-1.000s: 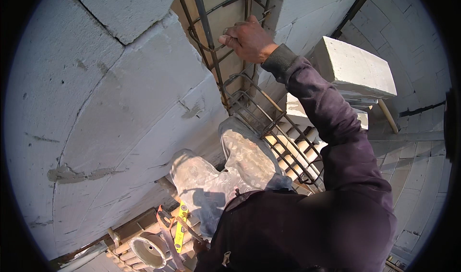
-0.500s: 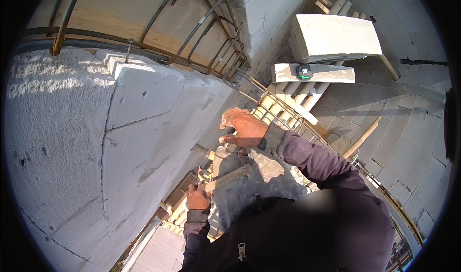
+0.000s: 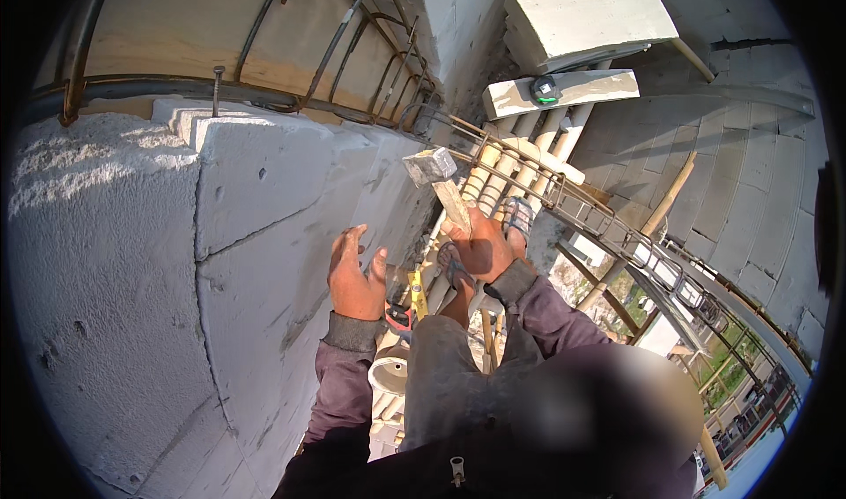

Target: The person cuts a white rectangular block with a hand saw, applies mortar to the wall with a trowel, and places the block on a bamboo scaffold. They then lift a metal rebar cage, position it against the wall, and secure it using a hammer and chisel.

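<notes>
My right hand [image 3: 480, 245] is closed round the wooden handle of a hammer [image 3: 432, 167], whose blocky grey metal head points up and away from me. Bare and raised, my left hand [image 3: 357, 277] holds nothing; its thumb and fingers are apart, close beside the pale block wall [image 3: 264, 199]. On the wall's top edge at the left, a nail [image 3: 218, 93] stands upright. Just below and right of my left hand are a yellow spirit level [image 3: 418, 294] and a red-and-black tool [image 3: 398, 316] whose kind I cannot make out.
I stand on bamboo poles [image 3: 524, 160]. Rusty rebar [image 3: 330, 54] runs behind the wall top; a rebar cage [image 3: 608, 230] crosses at the right. Ahead, a tape measure [image 3: 545, 90] rests on a white slab [image 3: 608, 87] before a large block [image 3: 590, 14]. A round container [image 3: 389, 374] stands low.
The hammer, earlier low by my left hand, is now raised in my right hand. My left hand has come up, opened and empty. My legs have shifted and the view has tilted slightly.
</notes>
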